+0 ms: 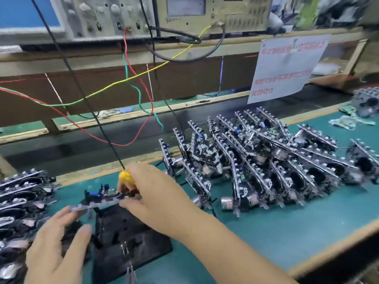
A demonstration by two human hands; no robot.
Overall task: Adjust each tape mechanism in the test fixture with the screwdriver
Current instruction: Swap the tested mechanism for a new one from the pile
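Head view: one tape mechanism [102,198] sits tilted above the black test fixture [127,238], not seated yet by the look of it. Right hand [155,193] has its fingers curled round the yellow screwdriver [126,178] handle, with lower fingers touching the mechanism's right end. Left hand [57,242] has fingers straight and spread, tips at the mechanism's left end; blurred, so contact is uncertain.

Handling, my read: light, stiff plate, but it carries small exposed levers and a board, so it's fragile. Hold by the plate ends, not the top parts.

Room: pile of mechanisms [266,160] close on the right, another stack [22,197] just beside the fixture on the left. Hanging wires [131,83] drop behind the screwdriver and could snag it. Free green worktop [276,232] front-right; its edge is near.
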